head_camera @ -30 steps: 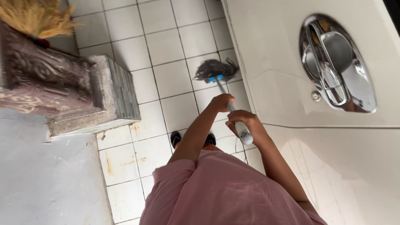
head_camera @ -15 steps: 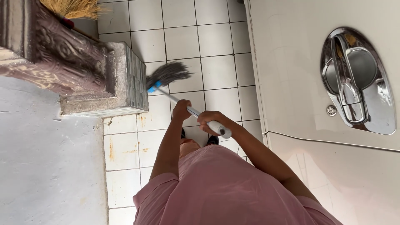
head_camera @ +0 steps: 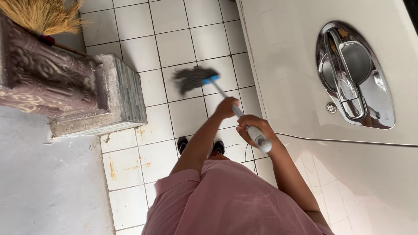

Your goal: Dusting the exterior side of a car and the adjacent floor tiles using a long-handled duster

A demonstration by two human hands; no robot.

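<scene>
Compared with half a second earlier, the mop head (head_camera: 194, 78) has swung from beside the stone plinth (head_camera: 117, 93) toward the white car door (head_camera: 296, 78). I read the left hand (head_camera: 227, 108) with fingers closed around the mop handle (head_camera: 235, 111) mid-shaft. The right hand (head_camera: 252, 129) fingers grip its upper end. The mop head rests on the tiled floor (head_camera: 183, 35).

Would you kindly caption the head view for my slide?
Both hands, left hand and right hand, grip a mop on the white tiled floor beside a white car door.
</scene>
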